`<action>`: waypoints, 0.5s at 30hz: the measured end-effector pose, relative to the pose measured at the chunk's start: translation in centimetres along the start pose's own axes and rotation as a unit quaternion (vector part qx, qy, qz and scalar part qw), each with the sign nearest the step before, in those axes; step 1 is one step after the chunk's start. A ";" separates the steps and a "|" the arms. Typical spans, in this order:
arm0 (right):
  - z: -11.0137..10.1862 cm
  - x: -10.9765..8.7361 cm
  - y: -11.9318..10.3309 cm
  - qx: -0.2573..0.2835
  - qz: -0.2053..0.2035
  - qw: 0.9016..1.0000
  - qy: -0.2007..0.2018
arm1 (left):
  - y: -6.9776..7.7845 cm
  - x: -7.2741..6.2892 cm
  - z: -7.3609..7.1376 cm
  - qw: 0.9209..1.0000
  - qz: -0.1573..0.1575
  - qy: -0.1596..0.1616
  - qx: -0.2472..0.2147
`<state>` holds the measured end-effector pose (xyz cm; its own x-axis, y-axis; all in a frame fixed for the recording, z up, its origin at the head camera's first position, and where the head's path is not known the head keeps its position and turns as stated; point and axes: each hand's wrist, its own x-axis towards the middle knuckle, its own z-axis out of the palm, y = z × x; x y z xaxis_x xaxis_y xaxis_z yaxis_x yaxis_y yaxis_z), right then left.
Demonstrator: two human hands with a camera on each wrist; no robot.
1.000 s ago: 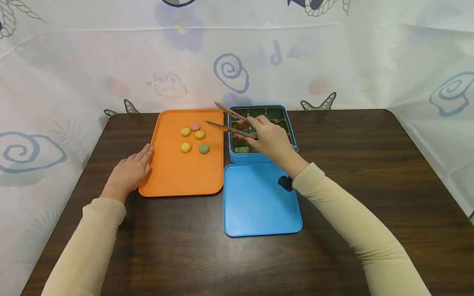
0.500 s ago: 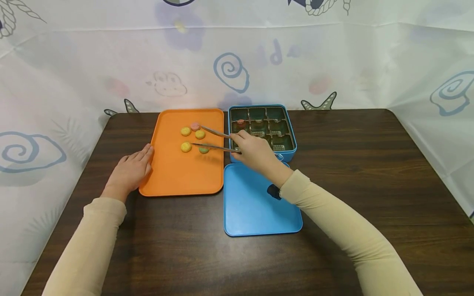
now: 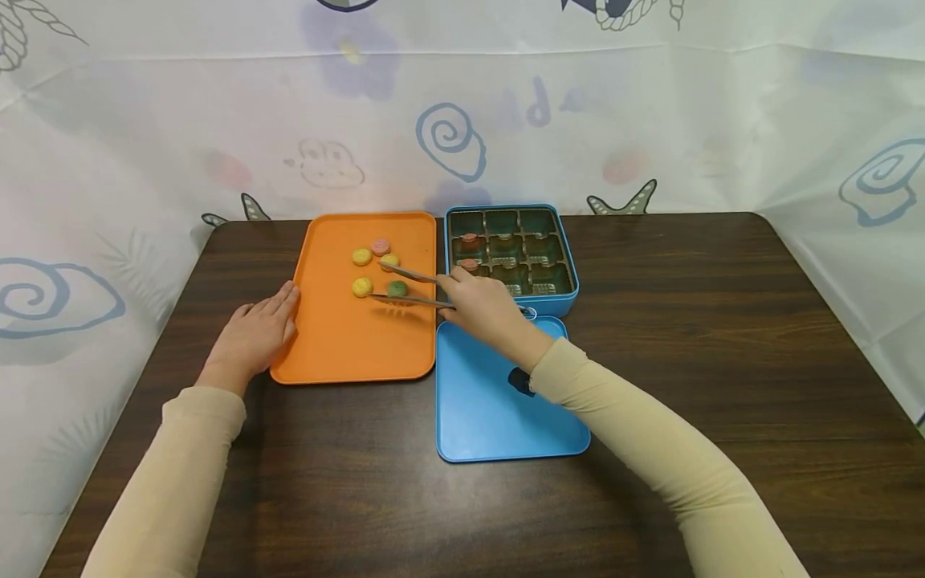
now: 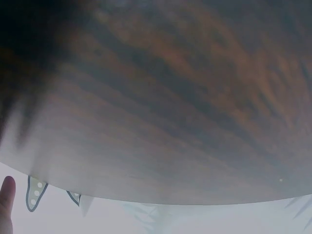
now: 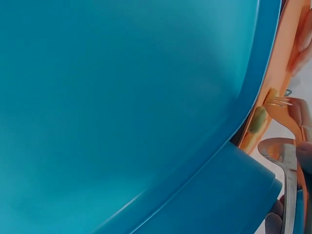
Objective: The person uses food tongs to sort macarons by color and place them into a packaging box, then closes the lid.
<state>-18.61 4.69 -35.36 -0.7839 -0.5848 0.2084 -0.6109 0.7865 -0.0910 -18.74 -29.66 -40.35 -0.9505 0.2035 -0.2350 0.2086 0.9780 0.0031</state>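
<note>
My right hand [image 3: 482, 309] grips metal serving tongs [image 3: 412, 274], one end fork-shaped and the other spoon-shaped in the right wrist view. The tongs' ends are parted over the orange tray [image 3: 347, 345], one arm on either side of the green macaron [image 3: 397, 288] in the head view; contact cannot be told. Nearby on the tray lie a pink macaron [image 3: 380, 246] and yellow macarons [image 3: 362, 287], one partly behind the tongs. My left hand [image 3: 253, 337] rests on the tray's left edge with straight fingers. A finger [image 4: 7, 197] shows in the left wrist view.
Right of the tray stands a blue box [image 3: 556, 303] with a dark divided insert. Reddish macarons [image 3: 469, 263] sit in its left column. In front of it lies a blue lid [image 3: 499, 433], partly under my right forearm. A printed cloth [image 3: 686, 120] hangs behind the table [image 3: 325, 482].
My right hand has moved left and toward me, carrying the tongs from over the box to over the tray, beside the green macaron. My left hand has stayed put.
</note>
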 end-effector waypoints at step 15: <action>-0.2 1.0 -0.9 -0.012 0.027 0.998 -0.055 | 0.0 0.0 0.3 1.000 -0.002 0.007 -0.002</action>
<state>-18.79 3.41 -34.86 -0.8241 -0.5581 0.0965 -0.5652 0.8214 -0.0764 -18.71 -29.66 -40.63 -0.9543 0.2005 -0.2216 0.2040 0.9789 0.0070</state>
